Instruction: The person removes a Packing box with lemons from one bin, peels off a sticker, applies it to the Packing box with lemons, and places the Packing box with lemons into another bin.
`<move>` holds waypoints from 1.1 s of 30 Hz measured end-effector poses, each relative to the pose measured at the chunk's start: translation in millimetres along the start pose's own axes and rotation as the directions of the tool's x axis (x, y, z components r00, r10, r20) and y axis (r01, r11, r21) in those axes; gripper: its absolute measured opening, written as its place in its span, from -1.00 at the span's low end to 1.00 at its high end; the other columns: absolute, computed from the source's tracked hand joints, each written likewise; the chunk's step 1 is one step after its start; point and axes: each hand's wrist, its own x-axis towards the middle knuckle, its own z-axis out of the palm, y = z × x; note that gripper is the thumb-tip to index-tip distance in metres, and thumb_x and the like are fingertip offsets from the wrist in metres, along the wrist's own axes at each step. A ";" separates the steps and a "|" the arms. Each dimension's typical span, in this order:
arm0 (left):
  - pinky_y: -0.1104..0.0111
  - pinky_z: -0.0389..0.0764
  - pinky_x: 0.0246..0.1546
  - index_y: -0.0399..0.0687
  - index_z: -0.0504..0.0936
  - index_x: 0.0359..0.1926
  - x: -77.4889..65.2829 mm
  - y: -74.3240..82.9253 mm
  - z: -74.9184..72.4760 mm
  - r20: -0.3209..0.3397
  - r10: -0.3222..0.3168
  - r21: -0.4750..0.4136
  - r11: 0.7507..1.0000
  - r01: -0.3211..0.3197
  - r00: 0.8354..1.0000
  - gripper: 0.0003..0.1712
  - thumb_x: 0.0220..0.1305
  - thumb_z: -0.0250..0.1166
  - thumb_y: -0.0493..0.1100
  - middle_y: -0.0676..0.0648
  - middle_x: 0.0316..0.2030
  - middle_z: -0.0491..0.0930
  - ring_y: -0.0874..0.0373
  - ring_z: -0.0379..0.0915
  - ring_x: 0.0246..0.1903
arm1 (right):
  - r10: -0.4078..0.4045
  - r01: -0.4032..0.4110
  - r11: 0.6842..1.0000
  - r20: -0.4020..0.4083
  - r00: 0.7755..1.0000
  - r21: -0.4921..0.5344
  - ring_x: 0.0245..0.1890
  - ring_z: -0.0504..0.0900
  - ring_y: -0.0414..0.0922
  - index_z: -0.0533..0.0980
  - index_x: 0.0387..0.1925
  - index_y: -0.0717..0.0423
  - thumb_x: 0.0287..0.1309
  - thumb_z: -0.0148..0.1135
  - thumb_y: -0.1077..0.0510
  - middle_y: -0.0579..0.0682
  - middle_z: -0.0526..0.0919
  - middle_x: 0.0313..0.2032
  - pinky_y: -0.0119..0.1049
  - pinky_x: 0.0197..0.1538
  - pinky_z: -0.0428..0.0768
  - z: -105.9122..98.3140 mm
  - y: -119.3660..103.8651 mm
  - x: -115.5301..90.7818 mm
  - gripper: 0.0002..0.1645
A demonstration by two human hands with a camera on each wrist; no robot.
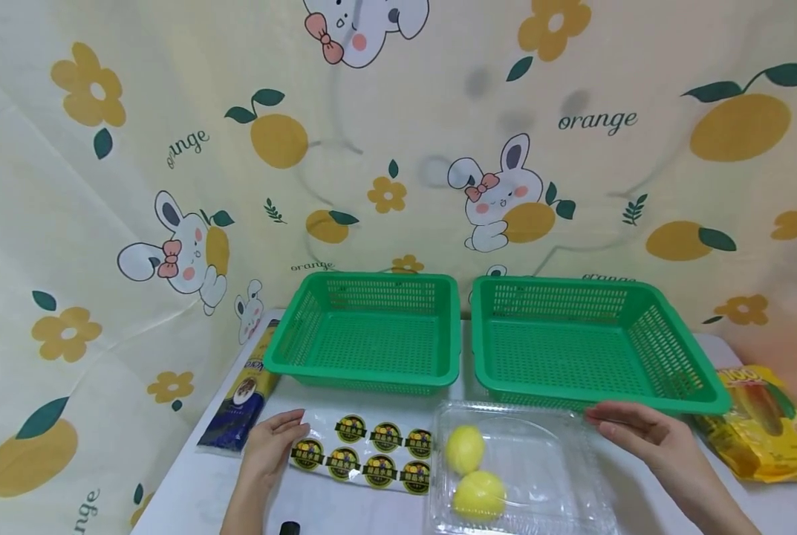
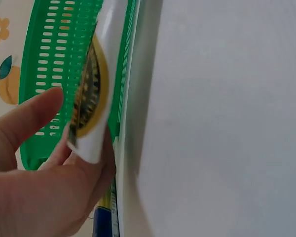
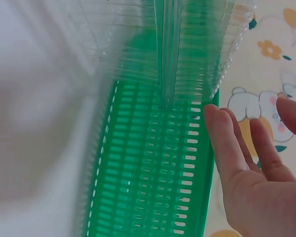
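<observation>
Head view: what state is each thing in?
Left basket: upright, empty
Right basket: upright, empty
Box: looks closed
Fruits: inside box
Sheet: bears stickers
Blue packet: lying down
Yellow packet: lying down
Left hand: at sheet's left edge, fingers partly hidden
Right hand: beside box, fingers relaxed

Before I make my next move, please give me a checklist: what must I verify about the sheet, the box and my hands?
1. Both fruits inside the box: ok.
2. Box fastened shut: cannot tell.
3. Sheet face up: ok; its stickers show.
4. Sheet flat: not ok; its end curves at the left hand.
5. Left hand's grip secure: cannot tell; its thumb stands apart from the sheet.
6. Right hand free: ok; it holds nothing.
</observation>
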 end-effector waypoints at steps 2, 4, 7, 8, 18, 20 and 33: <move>0.50 0.65 -0.24 -0.65 0.49 0.09 -0.5 -0.4 1.9 -0.015 -0.002 -0.001 1.000 0.002 1.000 -0.54 0.18 0.35 -0.49 -0.26 -0.16 0.69 0.22 0.63 -0.30 | 0.001 -0.001 1.000 -0.001 1.000 0.001 -0.04 0.67 -0.26 0.45 0.25 0.30 0.41 0.19 0.11 -0.12 0.71 0.01 -0.39 -0.06 0.65 0.2 0.3 -0.4 -0.51; 0.51 0.64 -0.27 -0.64 0.52 0.05 -2.0 0.8 2.9 -0.029 0.002 0.000 1.000 -0.002 1.000 -0.57 0.18 0.36 -0.47 -0.18 -0.25 0.71 0.25 0.62 -0.34 | 0.000 0.000 1.000 -0.005 1.000 -0.003 -0.04 0.66 -0.27 0.46 0.24 0.29 0.41 0.19 0.11 -0.11 0.71 0.00 -0.39 -0.07 0.65 0.9 -1.1 -0.5 -0.51; 0.53 0.61 -0.37 -0.57 0.58 -0.02 -5.5 5.8 3.0 -0.054 0.017 0.033 0.999 -0.015 0.998 -0.63 0.19 0.39 -0.41 -0.05 -0.36 0.72 0.29 0.58 -0.41 | -0.011 0.011 1.000 -0.002 1.000 -0.003 -0.03 0.66 -0.26 0.47 0.24 0.28 0.41 0.19 0.10 -0.09 0.71 0.01 -0.40 -0.06 0.65 3.5 -6.9 -0.3 -0.52; 0.53 0.59 -0.41 -0.54 0.60 -0.03 -6.7 8.3 2.8 -0.058 0.026 0.049 0.999 -0.023 0.998 -0.65 0.19 0.40 -0.39 -0.02 -0.39 0.71 0.30 0.57 -0.42 | -0.020 0.020 1.000 0.001 1.000 0.002 -0.03 0.66 -0.25 0.47 0.23 0.30 0.41 0.19 0.11 -0.06 0.71 0.01 -0.40 -0.05 0.65 5.0 -9.8 0.0 -0.52; 0.52 0.65 -0.29 -0.43 0.62 -0.04 -40.6 61.5 -9.2 -0.121 0.187 0.166 0.972 -0.166 0.975 -0.71 0.24 0.39 -0.36 0.01 -0.33 0.69 0.31 0.61 -0.34 | -0.120 0.113 0.989 0.072 0.990 0.093 0.00 0.67 -0.19 0.45 0.21 0.36 0.41 0.16 0.22 0.02 0.69 0.04 -0.37 -0.01 0.65 24.2 -40.3 -0.9 -0.57; 0.51 0.66 -0.28 -0.42 0.62 -0.05 -52.6 76.3 -9.7 -0.157 0.224 0.157 0.967 -0.200 0.962 -0.72 0.24 0.39 -0.36 0.02 -0.34 0.68 0.29 0.62 -0.35 | -0.157 0.146 0.982 0.079 0.984 0.123 0.00 0.68 -0.17 0.44 0.21 0.39 0.41 0.15 0.26 0.05 0.69 0.04 -0.35 0.00 0.65 28.7 -45.8 -2.0 -0.58; 0.38 0.69 -0.17 -0.53 0.59 -0.14 -96.5 124.5 58.2 -0.148 0.507 -0.151 0.837 -0.526 0.849 -0.81 0.21 0.31 -0.53 -0.11 -0.33 0.69 0.15 0.68 -0.31 | -0.259 0.253 0.959 0.029 0.965 0.131 0.07 0.66 -0.15 0.53 0.19 0.30 0.39 0.18 0.26 0.06 0.69 0.07 -0.36 0.03 0.63 80.9 -105.6 -9.1 -0.60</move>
